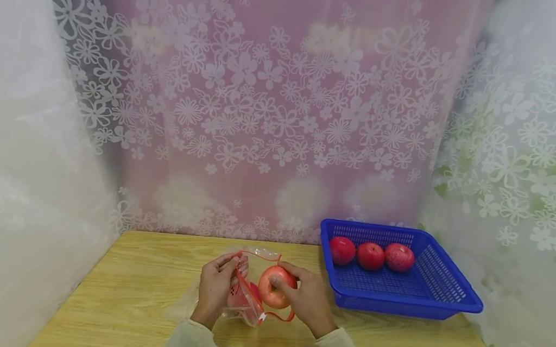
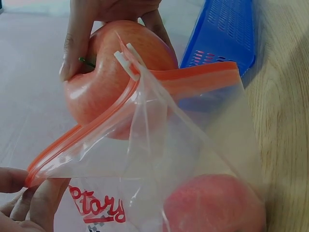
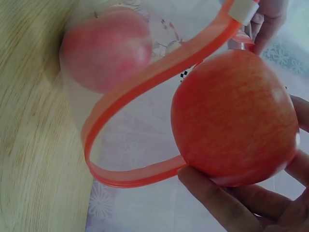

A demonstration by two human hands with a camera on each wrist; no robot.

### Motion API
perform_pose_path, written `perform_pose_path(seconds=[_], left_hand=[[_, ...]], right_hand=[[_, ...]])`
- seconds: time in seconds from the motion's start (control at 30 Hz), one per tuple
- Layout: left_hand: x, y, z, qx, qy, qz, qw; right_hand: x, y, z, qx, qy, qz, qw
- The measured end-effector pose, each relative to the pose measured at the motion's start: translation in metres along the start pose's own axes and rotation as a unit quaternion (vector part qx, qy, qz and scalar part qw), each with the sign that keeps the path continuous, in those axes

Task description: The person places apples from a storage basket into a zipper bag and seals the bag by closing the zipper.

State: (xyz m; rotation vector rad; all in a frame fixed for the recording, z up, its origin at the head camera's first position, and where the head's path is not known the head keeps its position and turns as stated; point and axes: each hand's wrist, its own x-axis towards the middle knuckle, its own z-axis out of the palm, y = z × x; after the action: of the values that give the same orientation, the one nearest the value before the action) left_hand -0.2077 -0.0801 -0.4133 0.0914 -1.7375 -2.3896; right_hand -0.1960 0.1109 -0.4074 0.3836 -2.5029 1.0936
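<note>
My left hand point(image 1: 216, 284) pinches the red-edged mouth of a clear zip bag point(image 2: 193, 130) near its upper left side. Between the thumb and fingers of my right hand point(image 1: 311, 298) is a pinkish-red apple point(image 1: 273, 295), held at the bag's opening. In the left wrist view that apple sits partly behind the bag's orange-red zip edge, with a green stem showing. Another apple point(image 3: 107, 50) lies inside the bag, seen through the plastic. A white slider point(image 3: 243, 10) sits on the zip strip. Red lettering is printed on the bag.
A blue plastic basket point(image 1: 454, 306) stands on the right of the wooden table point(image 1: 117, 291), with three red apples point(image 1: 370, 256) along its back left. Flowered curtains point(image 1: 282, 114) hang behind the table and at both sides.
</note>
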Motion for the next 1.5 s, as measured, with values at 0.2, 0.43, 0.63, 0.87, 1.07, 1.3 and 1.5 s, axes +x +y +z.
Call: perform_pose_path(seconds=[0.2, 0.43, 0.63, 0.87, 1.07, 1.3, 1.5], left_hand=[[0.001, 0.0, 0.001, 0.003, 0.004, 0.0, 1.0], [0.003, 0.002, 0.002, 0.025, 0.015, -0.009, 0.9995], [0.004, 0.004, 0.002, 0.021, 0.01, -0.01, 0.9997], [0.004, 0.006, 0.003, 0.02, 0.014, -0.009, 0.9997], [0.003, 0.005, 0.004, 0.043, 0.024, -0.001, 0.9988], [0.004, 0.001, 0.003, 0.048, 0.027, -0.002, 0.9985], [0.003, 0.0, 0.002, 0.046, 0.029, -0.001, 0.9985]], right_hand=[[0.0, 0.0, 0.003, -0.011, 0.004, -0.017, 0.9998], [0.0, 0.001, 0.004, -0.02, -0.005, -0.031, 0.9993], [0.001, 0.003, 0.005, -0.037, -0.017, -0.03, 0.9987], [0.002, 0.006, 0.004, -0.005, -0.007, -0.023, 0.9997], [0.001, 0.014, 0.002, 0.003, -0.011, -0.009, 0.9999], [-0.003, 0.023, 0.002, 0.005, -0.02, 0.011, 0.9997], [-0.006, 0.029, 0.004, 0.012, -0.037, 0.019, 0.9991]])
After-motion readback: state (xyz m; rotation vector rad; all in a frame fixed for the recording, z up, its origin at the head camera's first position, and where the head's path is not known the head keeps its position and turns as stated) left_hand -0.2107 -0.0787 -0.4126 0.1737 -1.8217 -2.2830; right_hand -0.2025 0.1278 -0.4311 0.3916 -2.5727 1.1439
